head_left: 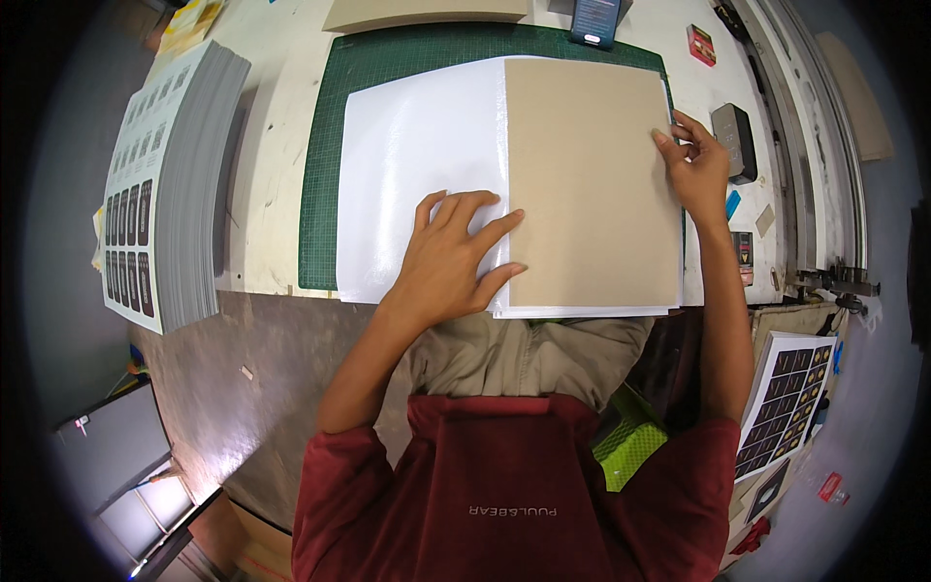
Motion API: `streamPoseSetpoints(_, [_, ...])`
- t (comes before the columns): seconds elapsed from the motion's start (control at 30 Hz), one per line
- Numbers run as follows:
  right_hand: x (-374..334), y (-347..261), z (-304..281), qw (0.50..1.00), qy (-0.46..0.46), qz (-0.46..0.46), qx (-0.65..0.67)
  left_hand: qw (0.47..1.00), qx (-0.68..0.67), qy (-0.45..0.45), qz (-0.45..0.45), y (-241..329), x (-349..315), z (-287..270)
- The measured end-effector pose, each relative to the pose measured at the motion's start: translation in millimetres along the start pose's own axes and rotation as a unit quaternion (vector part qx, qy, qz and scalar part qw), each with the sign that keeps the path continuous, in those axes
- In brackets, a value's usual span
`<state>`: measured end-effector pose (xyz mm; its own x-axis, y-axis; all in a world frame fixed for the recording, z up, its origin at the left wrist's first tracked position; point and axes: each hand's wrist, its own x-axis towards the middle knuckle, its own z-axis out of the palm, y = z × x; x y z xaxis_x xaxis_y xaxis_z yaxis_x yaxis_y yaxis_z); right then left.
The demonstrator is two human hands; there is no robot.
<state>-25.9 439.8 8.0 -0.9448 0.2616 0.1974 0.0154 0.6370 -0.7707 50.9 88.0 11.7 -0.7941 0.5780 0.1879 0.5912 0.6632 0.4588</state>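
A tan cardboard sheet (592, 184) lies over the right half of a wide, glossy white sheet (417, 145), with more white edges showing beneath. My left hand (451, 252) rests with spread fingers on the white sheet, its index finger and thumb reaching over the cardboard's left edge. At the upper right edge of the cardboard, my right hand (696, 165) is closed, the thumb on its face and the other fingers bent at the rim. Beneath these sheets is a green cutting mat (325, 194) with a grid.
A tall stack of printed sheets (184, 184) stands on the left of the white table (272, 145). Cardboard (427, 14) and a phone (594, 24) are at the back. A dark box-shaped device (734, 144) and small boxes sit right, beside a metal rail (824, 145).
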Motion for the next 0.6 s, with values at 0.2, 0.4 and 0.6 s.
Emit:
streamPoseSetpoints(0.2, [-35, -25, -5, 0.977, 0.023, -0.179, -0.116, 1.000, 0.011, 0.015, -0.002, 3, -1, 3])
streamPoseSetpoints(0.4, [-97, -45, 8, 0.940, -0.102, -0.238, -0.223, 0.999, -0.014, 0.036, -0.030, 14, -18, -6])
streamPoseSetpoints(0.6, [-99, -45, 9, 0.946, -0.092, -0.243, -0.192, 0.964, 0.111, 0.187, -0.153, -4, -125, 40])
